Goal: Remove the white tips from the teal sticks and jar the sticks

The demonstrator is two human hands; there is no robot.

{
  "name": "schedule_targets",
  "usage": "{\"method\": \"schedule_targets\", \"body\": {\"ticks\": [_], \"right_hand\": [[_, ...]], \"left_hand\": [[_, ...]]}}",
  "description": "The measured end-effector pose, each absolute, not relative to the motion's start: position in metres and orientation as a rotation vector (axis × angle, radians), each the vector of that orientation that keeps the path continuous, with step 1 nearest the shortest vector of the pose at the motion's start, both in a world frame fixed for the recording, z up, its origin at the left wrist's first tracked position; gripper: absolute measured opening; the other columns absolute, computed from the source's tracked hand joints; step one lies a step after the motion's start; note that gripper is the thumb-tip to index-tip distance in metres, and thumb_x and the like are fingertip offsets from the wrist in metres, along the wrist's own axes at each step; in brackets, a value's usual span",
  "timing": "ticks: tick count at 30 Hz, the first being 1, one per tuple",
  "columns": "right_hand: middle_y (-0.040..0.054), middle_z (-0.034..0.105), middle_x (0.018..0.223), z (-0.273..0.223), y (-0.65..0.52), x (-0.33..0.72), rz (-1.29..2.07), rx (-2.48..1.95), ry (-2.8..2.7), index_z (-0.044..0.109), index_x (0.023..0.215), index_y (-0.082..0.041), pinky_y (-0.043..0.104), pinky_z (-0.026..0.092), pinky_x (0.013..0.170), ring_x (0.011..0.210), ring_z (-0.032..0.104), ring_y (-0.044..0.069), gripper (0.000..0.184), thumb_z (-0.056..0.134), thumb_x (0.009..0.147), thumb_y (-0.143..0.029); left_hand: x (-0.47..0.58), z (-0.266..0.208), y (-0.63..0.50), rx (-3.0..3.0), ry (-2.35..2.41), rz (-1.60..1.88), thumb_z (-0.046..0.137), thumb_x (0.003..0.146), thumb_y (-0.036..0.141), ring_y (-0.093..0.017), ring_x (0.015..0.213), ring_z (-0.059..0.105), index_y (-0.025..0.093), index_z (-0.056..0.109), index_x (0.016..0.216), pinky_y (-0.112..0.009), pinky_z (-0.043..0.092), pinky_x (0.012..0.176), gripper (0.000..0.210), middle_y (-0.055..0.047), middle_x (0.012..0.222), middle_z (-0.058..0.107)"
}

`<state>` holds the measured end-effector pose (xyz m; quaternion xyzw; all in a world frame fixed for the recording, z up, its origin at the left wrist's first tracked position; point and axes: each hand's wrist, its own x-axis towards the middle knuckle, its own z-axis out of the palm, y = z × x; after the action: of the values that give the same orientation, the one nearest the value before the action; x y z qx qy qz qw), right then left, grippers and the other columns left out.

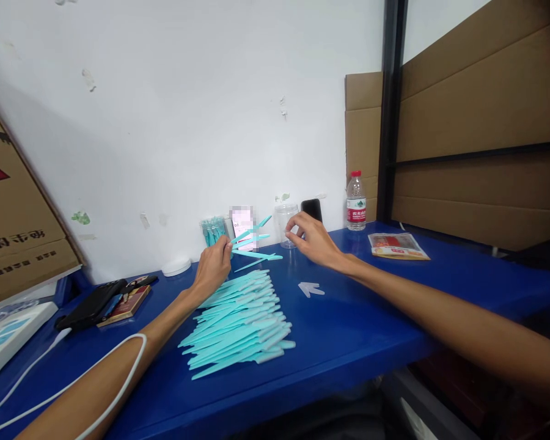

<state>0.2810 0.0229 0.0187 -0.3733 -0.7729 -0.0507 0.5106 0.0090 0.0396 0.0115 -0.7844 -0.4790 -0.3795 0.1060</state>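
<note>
Mid-frame, the left hand point(214, 264) is pinching fanned sticks point(253, 239) above the pile point(241, 321), keeping them separated; the right hand point(312, 239) is hovering open beside them.

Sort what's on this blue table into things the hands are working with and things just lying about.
In use: teal sticks fanned in the left hand; pile of teal sticks; clear jar by the right hand; jar of sticks.

Lying about: water bottle; packet; black wallet; white lid.
</note>
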Motion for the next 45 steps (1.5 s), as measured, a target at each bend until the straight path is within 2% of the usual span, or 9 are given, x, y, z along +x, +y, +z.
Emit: {"method": "schedule_targets", "body": {"ticks": [3,9,13,16,23,32,39,45], "right_hand": [[0.0038,0.059,0.097,0.018,0.024,0.281,-0.121,-0.891,-1.868,0.057,0.086,-0.018,0.029,0.044,0.067,0.062,0.054,0.011,0.003,0.055,0.086,-0.018],[0.0068,0.060,0.123,0.013,0.022,0.278,0.000,-0.789,-2.098,0.059,0.095,-0.019,0.028,0.045,0.064,0.058,0.053,0.008,0.012,0.052,0.087,-0.017],[0.0039,0.066,0.105,0.009,0.022,0.275,0.082,-0.782,-2.186,0.056,0.123,-0.021,0.028,0.044,0.062,0.059,0.055,0.010,0.037,0.052,0.086,-0.015],[0.0042,0.066,0.103,0.007,0.023,0.275,0.108,-0.779,-2.197,0.052,0.131,-0.021,0.028,0.044,0.063,0.062,0.057,0.010,0.045,0.051,0.087,-0.016],[0.0080,0.064,0.115,0.007,0.022,0.276,0.113,-0.787,-2.210,0.062,0.115,-0.020,0.028,0.045,0.066,0.071,0.061,0.012,0.030,0.052,0.088,-0.017],[0.0063,0.066,0.107,0.008,0.022,0.276,0.108,-0.764,-2.220,0.059,0.119,-0.020,0.028,0.044,0.066,0.072,0.060,0.013,0.032,0.051,0.088,-0.017],[0.0074,0.063,0.119,0.009,0.021,0.276,0.094,-0.769,-2.207,0.062,0.101,-0.019,0.029,0.046,0.066,0.070,0.060,0.012,0.017,0.052,0.087,-0.017],[0.0066,0.066,0.112,0.009,0.021,0.275,0.087,-0.775,-2.210,0.062,0.103,-0.020,0.029,0.046,0.065,0.066,0.059,0.011,0.018,0.053,0.087,-0.017]], "left_hand": [[0.009,0.011,0.040,-2.311,-1.409,-1.114,0.032,0.097,0.031,-0.015,0.052,0.042,0.021,0.043,0.081,-0.026,0.023,0.055,0.021,0.003,0.058,0.042],[0.009,0.011,0.040,-2.314,-1.396,-1.111,0.033,0.097,0.031,-0.014,0.052,0.042,0.021,0.043,0.081,-0.026,0.022,0.055,0.022,0.004,0.058,0.041],[0.010,0.011,0.039,-2.311,-1.394,-1.104,0.033,0.097,0.031,-0.014,0.052,0.042,0.021,0.043,0.081,-0.026,0.022,0.055,0.021,0.004,0.059,0.042],[0.010,0.011,0.039,-2.308,-1.394,-1.106,0.034,0.097,0.030,-0.014,0.052,0.042,0.021,0.043,0.081,-0.026,0.022,0.055,0.020,0.004,0.058,0.041],[0.010,0.011,0.038,-2.302,-1.403,-1.112,0.034,0.097,0.031,-0.015,0.052,0.042,0.021,0.043,0.081,-0.027,0.022,0.055,0.020,0.003,0.059,0.042],[0.009,0.011,0.038,-2.292,-1.396,-1.128,0.033,0.097,0.032,-0.015,0.053,0.044,0.021,0.045,0.082,-0.027,0.025,0.056,0.022,0.003,0.059,0.044],[0.010,0.012,0.037,-2.284,-1.399,-1.144,0.033,0.097,0.032,-0.016,0.053,0.045,0.021,0.047,0.083,-0.027,0.026,0.056,0.022,0.003,0.059,0.046],[0.010,0.012,0.036,-2.271,-1.412,-1.137,0.032,0.097,0.032,-0.016,0.053,0.046,0.021,0.048,0.084,-0.026,0.027,0.056,0.023,0.003,0.059,0.046]]}}
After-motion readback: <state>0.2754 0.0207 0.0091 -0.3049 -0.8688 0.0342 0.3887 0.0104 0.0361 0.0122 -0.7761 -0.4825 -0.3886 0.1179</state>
